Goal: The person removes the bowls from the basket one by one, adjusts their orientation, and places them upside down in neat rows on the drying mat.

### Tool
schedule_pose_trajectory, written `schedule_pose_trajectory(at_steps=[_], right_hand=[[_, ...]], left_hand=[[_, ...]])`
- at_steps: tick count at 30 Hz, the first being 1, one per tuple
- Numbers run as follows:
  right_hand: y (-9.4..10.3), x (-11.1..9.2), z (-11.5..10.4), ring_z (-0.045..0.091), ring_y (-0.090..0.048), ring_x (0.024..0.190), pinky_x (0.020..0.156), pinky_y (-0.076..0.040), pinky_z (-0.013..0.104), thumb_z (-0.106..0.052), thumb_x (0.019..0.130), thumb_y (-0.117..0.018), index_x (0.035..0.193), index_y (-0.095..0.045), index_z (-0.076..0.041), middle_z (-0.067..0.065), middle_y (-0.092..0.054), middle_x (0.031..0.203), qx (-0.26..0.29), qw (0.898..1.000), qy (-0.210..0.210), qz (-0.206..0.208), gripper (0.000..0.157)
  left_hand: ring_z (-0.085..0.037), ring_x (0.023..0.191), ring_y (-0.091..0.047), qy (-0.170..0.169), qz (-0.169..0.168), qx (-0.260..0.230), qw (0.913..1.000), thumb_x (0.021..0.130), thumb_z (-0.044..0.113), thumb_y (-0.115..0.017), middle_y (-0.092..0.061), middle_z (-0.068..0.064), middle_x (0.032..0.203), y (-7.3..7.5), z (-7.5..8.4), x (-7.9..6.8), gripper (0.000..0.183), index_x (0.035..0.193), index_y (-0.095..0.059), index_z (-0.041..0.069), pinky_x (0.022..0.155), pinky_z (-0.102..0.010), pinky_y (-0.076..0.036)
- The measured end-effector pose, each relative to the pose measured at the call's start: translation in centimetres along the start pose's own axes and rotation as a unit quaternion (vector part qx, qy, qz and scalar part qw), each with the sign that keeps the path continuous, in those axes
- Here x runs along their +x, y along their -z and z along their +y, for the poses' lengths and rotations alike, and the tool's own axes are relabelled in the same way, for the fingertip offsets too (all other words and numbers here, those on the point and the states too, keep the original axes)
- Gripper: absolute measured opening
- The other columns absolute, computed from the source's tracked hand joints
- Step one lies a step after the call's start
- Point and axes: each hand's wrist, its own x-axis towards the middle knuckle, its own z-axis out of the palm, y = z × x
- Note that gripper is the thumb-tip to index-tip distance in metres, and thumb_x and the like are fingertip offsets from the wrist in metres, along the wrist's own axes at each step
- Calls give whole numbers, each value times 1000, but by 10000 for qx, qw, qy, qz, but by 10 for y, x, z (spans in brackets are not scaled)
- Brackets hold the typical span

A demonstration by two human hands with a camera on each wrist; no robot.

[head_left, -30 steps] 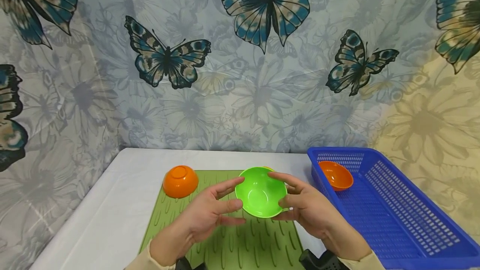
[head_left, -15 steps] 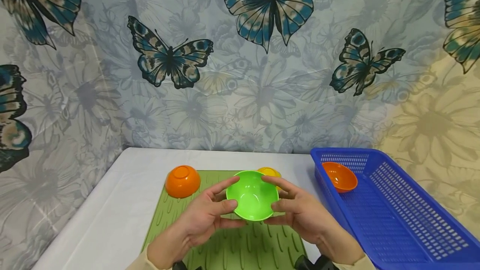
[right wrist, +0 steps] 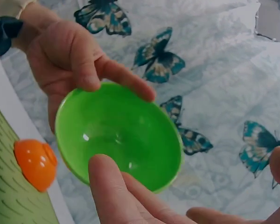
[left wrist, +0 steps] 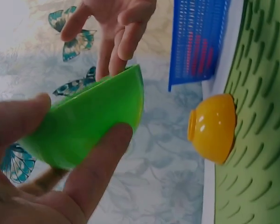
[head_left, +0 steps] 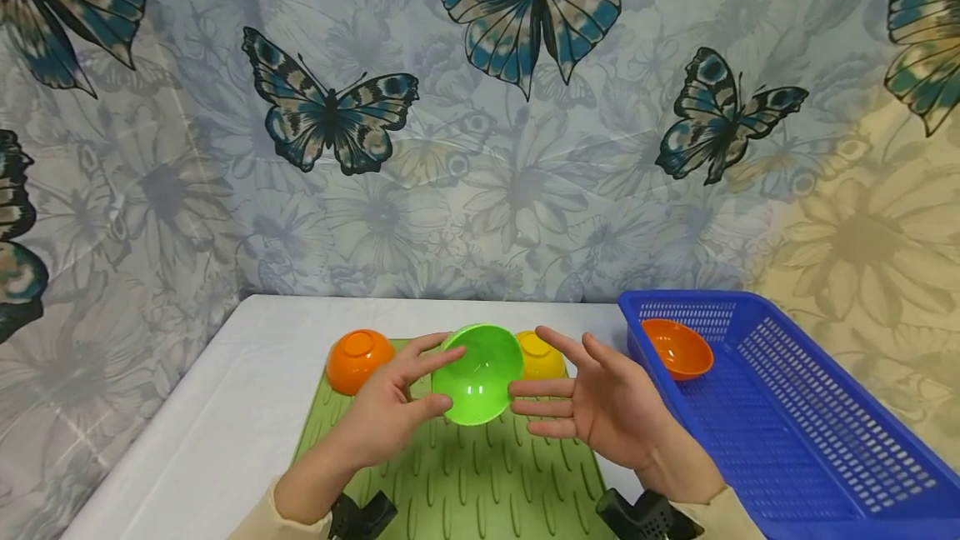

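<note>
A shiny green bowl (head_left: 483, 382) is held up above the green mat, its inside facing me. My left hand (head_left: 390, 407) grips its left rim, the thumb and a finger at the edge and other fingers behind. My right hand (head_left: 607, 407) is spread with straight fingers close to the bowl's right side; whether a fingertip touches it I cannot tell. In the right wrist view the green bowl (right wrist: 119, 135) hangs from the left hand (right wrist: 67, 56). Behind the hands, an orange bowl (head_left: 360, 361) and a yellow bowl (head_left: 542, 357) lie upside down on the mat.
The ridged green mat (head_left: 480, 490) lies on a white-covered table (head_left: 187, 407). At the right stands a blue plastic basket (head_left: 810, 432) with another orange bowl (head_left: 678, 350) tilted in its far left corner. A butterfly-patterned cloth (head_left: 480, 215) hangs behind.
Both hands held the green bowl before; the right hand has released its grip and spread its fingers. The bowl has shifted left and tilted, uncovering the yellow bowl.
</note>
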Motion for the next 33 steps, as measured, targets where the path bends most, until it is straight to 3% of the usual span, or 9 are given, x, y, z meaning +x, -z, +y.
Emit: schedule_pose_trajectory(at_steps=[4,5,9,13,15,18,25,29,33], right_hand=[[4,1,2,53,-33,136,107,-34,55,-51,107,-14,159,16,-21,39,-37,144,265,9994,17,-228,67],[4,1,2,53,-31,136,108,-34,55,-52,106,-13,159,14,-21,39,-37,144,281,9992,10,-277,67],[7,2,3,52,-36,134,108,-35,54,-52,106,-12,162,-4,-19,37,-42,142,196,9992,-101,-339,65],[8,4,5,45,-50,126,105,-39,54,-51,107,-13,159,-18,-16,32,-49,138,-99,9992,-330,-194,63],[8,5,5,43,-54,123,103,-42,53,-50,107,-15,159,-18,-14,32,-51,136,-309,9983,-485,-109,63],[9,6,7,42,-57,119,98,-46,50,-46,108,-20,158,-20,-8,31,-53,133,-733,9947,-718,-25,63],[11,7,13,37,-68,100,82,-56,45,-28,110,-34,150,-37,-3,24,-65,120,-1459,9860,-790,160,48],[10,8,17,36,-71,90,74,-58,44,-24,108,-42,145,-42,-5,22,-67,114,-1702,9809,-824,454,41],[8,9,21,36,-71,87,69,-59,42,-20,106,-49,139,-43,-8,24,-66,112,-1799,9776,-879,650,35]], left_hand=[[-36,127,-46,-1063,-373,924,9893,86,-11,-68,-34,-5,156,-1,-4,0,48,129,-69,9,84,-34,-55],[-34,137,-37,-1378,-460,1179,9823,85,-15,-66,-34,-4,155,-2,-4,0,49,126,-71,10,89,-38,-53],[-34,134,-40,-2716,-617,2319,9320,76,-24,-61,-40,-8,151,-7,-3,2,60,112,-79,19,96,-44,-49],[-38,134,-40,-3491,-747,3280,8746,57,-24,-56,-47,-6,147,-11,0,2,74,103,-82,28,97,-45,-49],[-37,135,-41,-3595,-836,3695,8528,50,-20,-58,-48,-3,147,-13,2,1,75,99,-82,32,95,-41,-50],[-34,137,-40,-3595,-1066,3987,8369,50,-16,-66,-49,1,148,-15,3,0,66,92,-82,32,95,-35,-50],[-28,138,-39,-3874,-1421,4202,8082,52,-11,-75,-51,4,145,-22,4,1,50,79,-81,30,104,-30,-41],[-25,140,-37,-3806,-1519,4389,7996,55,-8,-79,-51,6,145,-24,5,0,46,77,-80,33,107,-30,-37],[-25,141,-34,-3700,-1660,4713,7832,55,-4,-83,-49,7,147,-26,4,-3,44,77,-80,34,110,-36,-34]])
